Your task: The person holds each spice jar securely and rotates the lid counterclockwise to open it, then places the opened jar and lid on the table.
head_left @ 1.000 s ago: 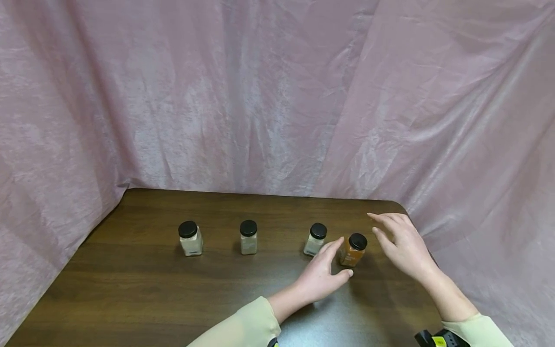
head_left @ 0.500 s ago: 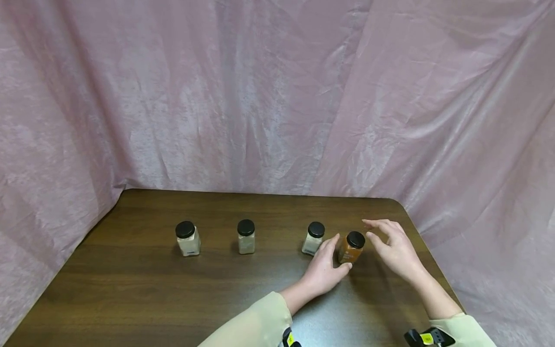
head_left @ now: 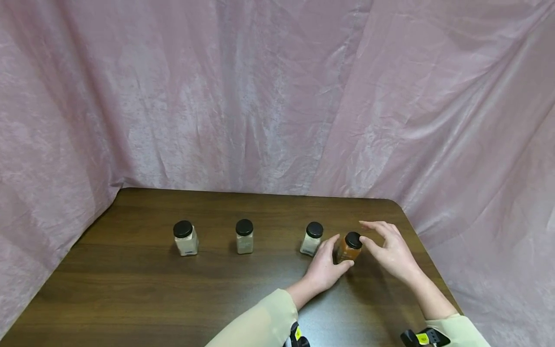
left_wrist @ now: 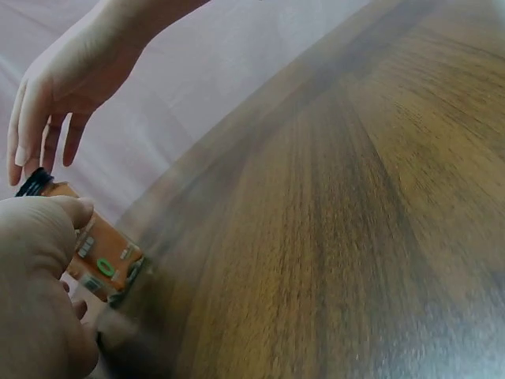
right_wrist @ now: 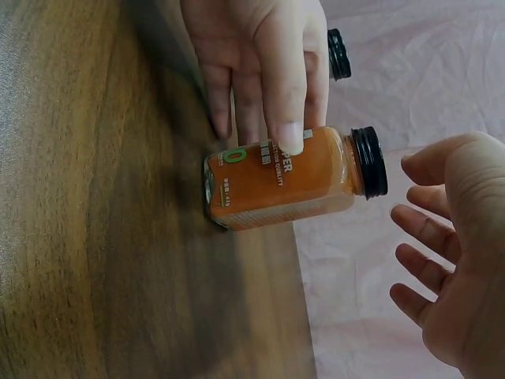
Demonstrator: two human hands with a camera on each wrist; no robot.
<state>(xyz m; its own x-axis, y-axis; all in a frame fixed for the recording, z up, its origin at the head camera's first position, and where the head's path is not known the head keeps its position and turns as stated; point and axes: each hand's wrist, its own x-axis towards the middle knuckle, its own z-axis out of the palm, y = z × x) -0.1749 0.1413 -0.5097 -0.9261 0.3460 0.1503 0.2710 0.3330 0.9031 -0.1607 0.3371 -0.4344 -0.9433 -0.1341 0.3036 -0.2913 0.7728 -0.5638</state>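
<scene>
An orange spice jar (head_left: 348, 250) with a black screw lid stands on the table at the right. My left hand (head_left: 323, 270) holds its body, the thumb lying on the labelled face in the right wrist view; part of the other fingers is hidden behind the jar in the left wrist view. My right hand (head_left: 392, 253) is beside the black lid (right_wrist: 369, 162), thumb and fingers spread around it with a small gap in the right wrist view. Just left of the left hand stands a pale spice jar (head_left: 310, 243) with a black lid.
Two more pale, black-lidded jars stand further left: one jar (head_left: 244, 241) near the middle and another jar (head_left: 186, 243) at the left. The brown wooden table (head_left: 151, 294) ends at a pink curtain (head_left: 260, 96) behind and at the sides.
My left hand has moved in from beside the orange jar and taken hold of it. My right hand has come down and left, closer to the lid.
</scene>
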